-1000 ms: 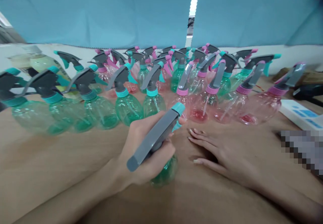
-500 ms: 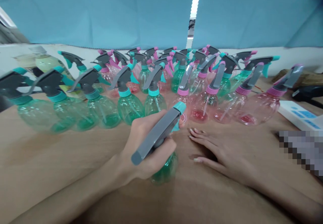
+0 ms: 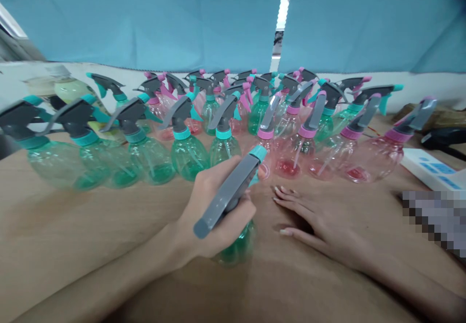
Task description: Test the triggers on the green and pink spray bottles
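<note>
My left hand is wrapped round the neck of a green spray bottle with a grey trigger head and a teal nozzle. Its clear green body shows below my fingers, near the tabletop; whether it touches the wood I cannot tell. To the right, my right hand lies palm down on the wooden table, fingers stretched out and holding nothing. Just beyond my hands stands a front row of spray bottles, green ones with teal collars on the left and pink ones with pink collars on the right.
More spray bottles crowd behind the front row. A larger bottle of pale yellow liquid stands at the back left. At the right are a white box with blue markings, a black object and a blurred-out patch. A blue curtain hangs behind.
My left hand and the green spray bottle have barely shifted, the trigger head slightly to the right at its rear. The view has moved a little; my right hand stays flat in place.
</note>
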The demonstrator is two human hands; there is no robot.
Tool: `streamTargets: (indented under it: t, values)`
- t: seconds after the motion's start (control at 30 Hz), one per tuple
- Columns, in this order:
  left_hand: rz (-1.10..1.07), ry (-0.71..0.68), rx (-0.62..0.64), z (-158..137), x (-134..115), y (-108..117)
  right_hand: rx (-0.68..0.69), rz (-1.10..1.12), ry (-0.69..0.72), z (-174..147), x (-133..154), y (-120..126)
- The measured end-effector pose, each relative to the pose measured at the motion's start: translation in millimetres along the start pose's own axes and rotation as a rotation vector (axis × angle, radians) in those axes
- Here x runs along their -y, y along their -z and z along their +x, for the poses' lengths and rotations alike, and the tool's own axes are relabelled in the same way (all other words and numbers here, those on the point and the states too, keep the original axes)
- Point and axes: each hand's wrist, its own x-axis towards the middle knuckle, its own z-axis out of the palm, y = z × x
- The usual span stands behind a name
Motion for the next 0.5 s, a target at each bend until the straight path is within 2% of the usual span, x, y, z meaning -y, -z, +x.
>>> streamTargets:
  t: [0.13,0.5]
  values:
    - [-0.052,0.063,-0.029,-2.4,-4.6,-2.0,-0.002,0.027,-0.003,-0.6,0.1,0.0]
    - [-0.041,0.046,-0.041,-1.5,-6.2,-2.2,-0.017,0.040,-0.017,0.0,1.7,1.4]
